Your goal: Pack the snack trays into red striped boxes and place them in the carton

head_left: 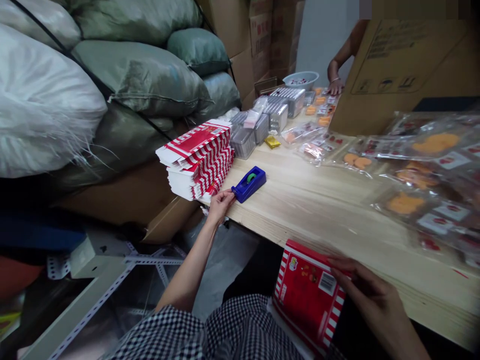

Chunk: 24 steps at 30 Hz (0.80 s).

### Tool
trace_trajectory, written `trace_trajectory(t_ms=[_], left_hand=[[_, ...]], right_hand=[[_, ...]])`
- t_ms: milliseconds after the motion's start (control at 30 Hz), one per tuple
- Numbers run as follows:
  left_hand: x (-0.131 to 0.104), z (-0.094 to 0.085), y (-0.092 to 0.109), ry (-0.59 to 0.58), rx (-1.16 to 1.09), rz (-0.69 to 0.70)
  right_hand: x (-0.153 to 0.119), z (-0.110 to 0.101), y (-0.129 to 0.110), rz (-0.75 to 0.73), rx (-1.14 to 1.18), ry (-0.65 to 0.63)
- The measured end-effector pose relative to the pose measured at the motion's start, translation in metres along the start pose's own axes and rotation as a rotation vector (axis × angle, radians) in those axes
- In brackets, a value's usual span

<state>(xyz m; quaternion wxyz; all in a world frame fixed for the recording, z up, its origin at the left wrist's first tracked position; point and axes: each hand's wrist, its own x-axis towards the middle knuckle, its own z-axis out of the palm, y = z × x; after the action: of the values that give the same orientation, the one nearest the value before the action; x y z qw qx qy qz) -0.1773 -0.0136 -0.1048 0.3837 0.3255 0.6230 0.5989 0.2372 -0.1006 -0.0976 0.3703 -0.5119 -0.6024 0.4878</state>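
A blue tape dispenser (249, 184) with a green core stands near the table's front edge. My left hand (222, 204) is closed in a pinch at its cutting end, on the tape; the strip itself is too thin to make out. Low in front of my body, my right hand (369, 290) grips a red and white striped carton (309, 295) by its upper right side. The carton is tilted, with its printed face and barcode toward me. Left of the dispenser lies a stack of similar flattened cartons (198, 155).
Clear plastic cases (249, 132), a yellow packet (272, 142) and a basin (301, 79) line the far side. Bagged orange items (407, 202) cover the right. A co-worker's hand (335, 86) shows behind a large cardboard box (405, 75). Stuffed sacks (142, 75) rise at left.
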Motion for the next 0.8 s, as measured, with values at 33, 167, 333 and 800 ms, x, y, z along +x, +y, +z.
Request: trace_trajectory(t_ms=[33, 167, 333, 800], left_hand=[[0.0, 0.0, -0.004, 0.018, 0.01, 0.013], [0.002, 0.001, -0.01, 0.088, 0.094, 0.059], [-0.022, 0.01, 0.01, 0.162, 0.227, 0.154], [-0.228, 0.137, 0.03, -0.318, -0.159, -0.293]], right_hand=[[-0.001, 0.001, -0.003, 0.005, -0.013, -0.002], [-0.008, 0.006, -0.022, 0.015, -0.01, -0.025], [-0.018, 0.007, -0.043, -0.016, 0.033, -0.008], [-0.02, 0.022, -0.048, -0.093, 0.0, 0.109]])
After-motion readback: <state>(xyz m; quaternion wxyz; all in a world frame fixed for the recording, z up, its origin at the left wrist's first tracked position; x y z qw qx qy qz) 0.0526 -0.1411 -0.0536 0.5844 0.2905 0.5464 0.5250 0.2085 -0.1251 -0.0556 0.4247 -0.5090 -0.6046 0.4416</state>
